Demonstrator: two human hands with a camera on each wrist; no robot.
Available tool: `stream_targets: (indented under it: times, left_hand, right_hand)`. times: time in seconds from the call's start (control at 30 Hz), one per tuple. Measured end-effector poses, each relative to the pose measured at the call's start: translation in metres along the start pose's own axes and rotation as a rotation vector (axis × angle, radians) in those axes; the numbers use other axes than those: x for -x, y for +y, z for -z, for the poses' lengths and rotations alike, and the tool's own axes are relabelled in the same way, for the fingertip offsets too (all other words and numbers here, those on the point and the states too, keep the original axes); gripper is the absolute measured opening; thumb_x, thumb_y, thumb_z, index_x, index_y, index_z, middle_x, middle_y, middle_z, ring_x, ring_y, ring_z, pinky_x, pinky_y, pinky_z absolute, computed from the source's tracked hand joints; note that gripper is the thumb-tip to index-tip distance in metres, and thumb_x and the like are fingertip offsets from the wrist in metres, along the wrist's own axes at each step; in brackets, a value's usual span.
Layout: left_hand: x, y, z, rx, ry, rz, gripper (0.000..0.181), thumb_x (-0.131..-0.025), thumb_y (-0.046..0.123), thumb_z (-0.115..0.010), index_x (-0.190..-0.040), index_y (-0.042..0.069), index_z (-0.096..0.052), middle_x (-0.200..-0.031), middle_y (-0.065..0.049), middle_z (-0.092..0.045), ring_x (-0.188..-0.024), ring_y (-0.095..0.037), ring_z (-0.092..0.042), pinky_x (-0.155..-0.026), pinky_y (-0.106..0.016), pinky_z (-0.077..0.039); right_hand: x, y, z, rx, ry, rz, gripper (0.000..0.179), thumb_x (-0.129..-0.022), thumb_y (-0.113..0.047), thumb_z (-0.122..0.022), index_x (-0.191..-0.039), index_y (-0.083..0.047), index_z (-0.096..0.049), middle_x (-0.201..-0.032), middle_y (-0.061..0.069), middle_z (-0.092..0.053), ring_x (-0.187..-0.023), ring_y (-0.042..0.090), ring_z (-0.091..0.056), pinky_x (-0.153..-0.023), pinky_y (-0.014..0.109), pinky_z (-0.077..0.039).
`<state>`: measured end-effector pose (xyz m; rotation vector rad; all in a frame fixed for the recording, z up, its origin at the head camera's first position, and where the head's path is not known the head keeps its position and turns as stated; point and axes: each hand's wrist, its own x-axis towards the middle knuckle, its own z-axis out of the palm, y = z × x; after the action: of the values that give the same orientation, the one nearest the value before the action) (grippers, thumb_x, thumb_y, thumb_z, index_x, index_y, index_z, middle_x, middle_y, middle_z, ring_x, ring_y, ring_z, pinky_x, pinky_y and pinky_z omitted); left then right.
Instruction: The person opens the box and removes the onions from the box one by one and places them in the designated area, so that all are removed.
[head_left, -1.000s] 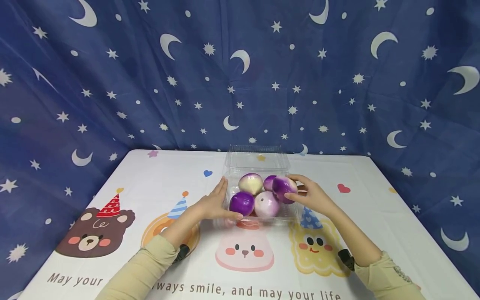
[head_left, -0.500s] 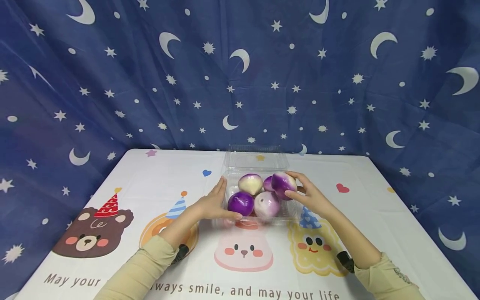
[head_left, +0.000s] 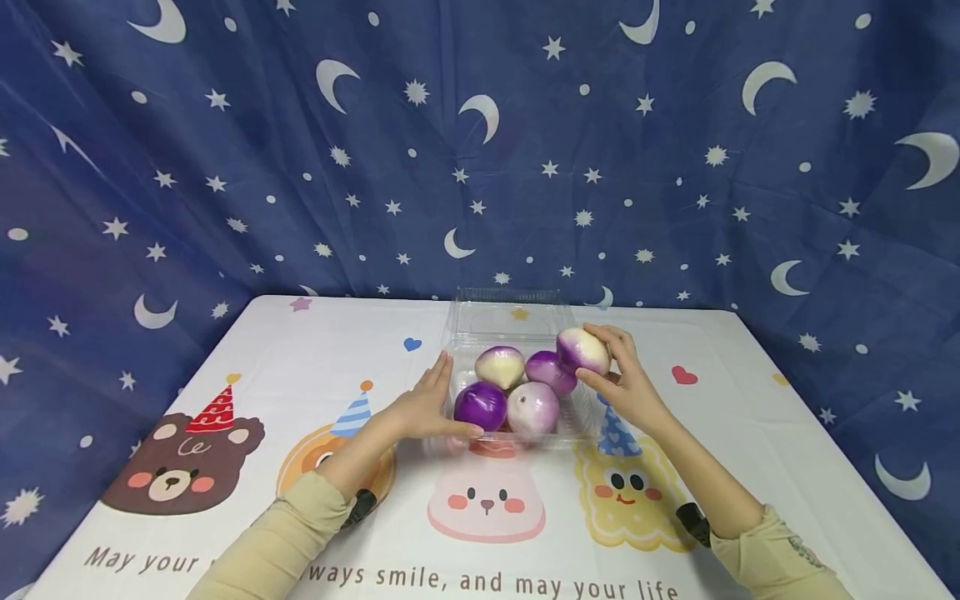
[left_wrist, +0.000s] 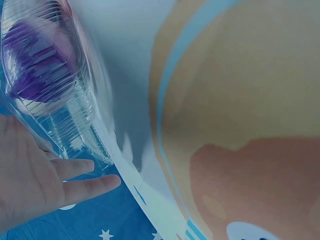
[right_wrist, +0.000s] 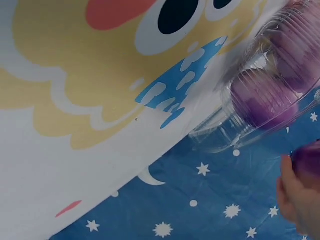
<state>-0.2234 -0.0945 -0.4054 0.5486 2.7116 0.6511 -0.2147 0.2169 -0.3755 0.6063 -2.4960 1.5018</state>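
In the head view my right hand [head_left: 632, 384] grips a purple-and-white onion [head_left: 582, 352] by its right side, above the back right of a clear plastic clamshell box [head_left: 579, 421]. Several more onions lie inside, among them a deep purple one [head_left: 481, 407] at front left, a pale one [head_left: 533, 409] at front right and a purple one [head_left: 551, 372] behind it. My left hand [head_left: 422, 413] rests along the box's left wall, thumb at the front corner. The left wrist view shows its fingers [left_wrist: 90, 188] straight beside the ribbed plastic. The right wrist view catches the held onion [right_wrist: 307, 159] at its edge.
The box's lid [head_left: 513, 319] stands raised at the back. Under everything lies a white tablecloth [head_left: 705, 442] printed with cartoon faces and lettering. A dark blue curtain [head_left: 420, 142] with moons and stars hangs right behind the table's far edge.
My right hand has lifted the onion up and to the right, tilting it so more of its white end shows. The purple onion behind it is now uncovered. My left hand has stayed put.
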Motion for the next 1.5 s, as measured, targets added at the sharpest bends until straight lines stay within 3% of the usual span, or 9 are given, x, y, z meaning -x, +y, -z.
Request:
stream_targets:
  times: [0.1,0.27,0.37,0.43,0.53,0.6,0.9,1.17,1.5]
  left_hand:
    - [0.0,0.0,0.0,-0.004,0.004,0.002,0.125,-0.071,0.068,-0.066,-0.15,0.002,0.004,-0.158,-0.012,0.012,-0.144,-0.043,-0.008,-0.104,-0.07,-0.025]
    - [0.0,0.0,-0.001,-0.006,0.002,0.005,0.126,-0.071,0.068,-0.066,-0.15,0.001,0.005,-0.158,-0.012,0.013,-0.144,-0.043,-0.007,-0.104,-0.07,-0.025]
    - [0.0,0.0,0.0,-0.005,-0.001,0.008,0.126,-0.071,0.069,-0.066,-0.15,0.002,0.005,-0.158,-0.012,0.013,-0.144,-0.042,-0.006,-0.104,-0.07,-0.024]
    - [0.0,0.001,0.0,-0.007,-0.003,0.009,0.126,-0.07,0.07,-0.065,-0.15,0.002,0.006,-0.158,-0.012,0.013,-0.145,-0.042,-0.005,-0.105,-0.07,-0.023]
    - [0.0,0.001,0.001,-0.01,-0.002,0.013,0.127,-0.07,0.07,-0.065,-0.15,0.002,0.006,-0.158,-0.012,0.013,-0.145,-0.041,-0.004,-0.105,-0.07,-0.022]
    - [0.0,0.0,0.001,-0.013,-0.005,0.016,0.127,-0.07,0.07,-0.065,-0.15,0.003,0.006,-0.158,-0.012,0.014,-0.145,-0.041,-0.004,-0.105,-0.07,-0.022]
    - [0.0,0.0,-0.001,-0.003,-0.005,0.023,0.126,-0.07,0.07,-0.065,-0.151,0.004,0.005,-0.158,-0.011,0.013,-0.145,-0.04,-0.003,-0.106,-0.07,-0.02]
    - [0.001,0.0,-0.001,-0.01,-0.007,0.029,0.126,-0.07,0.069,-0.066,-0.151,0.003,0.005,-0.158,-0.011,0.013,-0.145,-0.04,-0.003,-0.106,-0.07,-0.02]
    - [0.001,0.0,0.001,-0.011,-0.013,0.028,0.126,-0.071,0.069,-0.065,-0.15,0.003,0.006,-0.158,-0.011,0.014,-0.145,-0.041,-0.003,-0.106,-0.07,-0.02]
  right_hand:
    - [-0.001,-0.001,0.001,0.002,0.058,0.013,0.066,-0.086,0.0,-0.064,-0.144,-0.006,-0.033,-0.141,0.02,-0.027,-0.122,0.024,-0.037,-0.087,0.008,-0.043]
    - [-0.003,0.001,0.002,0.041,0.105,0.021,0.075,-0.083,0.001,-0.067,-0.146,-0.005,-0.027,-0.141,0.022,-0.028,-0.123,0.029,-0.037,-0.086,0.002,-0.036]
    - [-0.004,0.004,0.004,0.085,0.124,0.008,0.076,-0.082,0.0,-0.069,-0.145,-0.003,-0.028,-0.141,0.022,-0.03,-0.123,0.03,-0.038,-0.09,0.009,-0.038]
    - [-0.006,0.007,0.006,0.102,0.133,-0.003,0.075,-0.081,0.0,-0.07,-0.144,-0.003,-0.029,-0.142,0.021,-0.031,-0.125,0.032,-0.038,-0.099,0.024,-0.042]
    - [-0.007,0.012,0.008,0.115,0.139,-0.012,0.076,-0.081,-0.001,-0.071,-0.144,-0.003,-0.03,-0.145,0.021,-0.031,-0.128,0.035,-0.037,-0.104,0.049,-0.039]
    - [-0.008,0.015,0.009,0.109,0.142,-0.013,0.076,-0.08,-0.001,-0.071,-0.143,-0.001,-0.029,-0.146,0.021,-0.031,-0.13,0.037,-0.036,-0.104,0.056,-0.035]
    - [-0.013,0.025,0.015,0.11,0.185,-0.049,0.076,-0.08,-0.002,-0.072,-0.14,0.008,-0.027,-0.144,0.025,-0.032,-0.129,0.036,-0.034,-0.105,0.056,-0.034]
    - [-0.021,0.036,0.017,0.167,0.192,0.03,0.075,-0.075,-0.001,-0.076,-0.138,0.004,-0.035,-0.143,0.025,-0.036,-0.132,0.041,-0.034,-0.103,0.061,-0.035]
    - [-0.03,0.043,0.022,0.193,0.199,-0.002,0.074,-0.08,-0.006,-0.074,-0.14,0.003,-0.032,-0.138,0.024,-0.041,-0.123,0.036,-0.042,-0.097,0.055,-0.04]
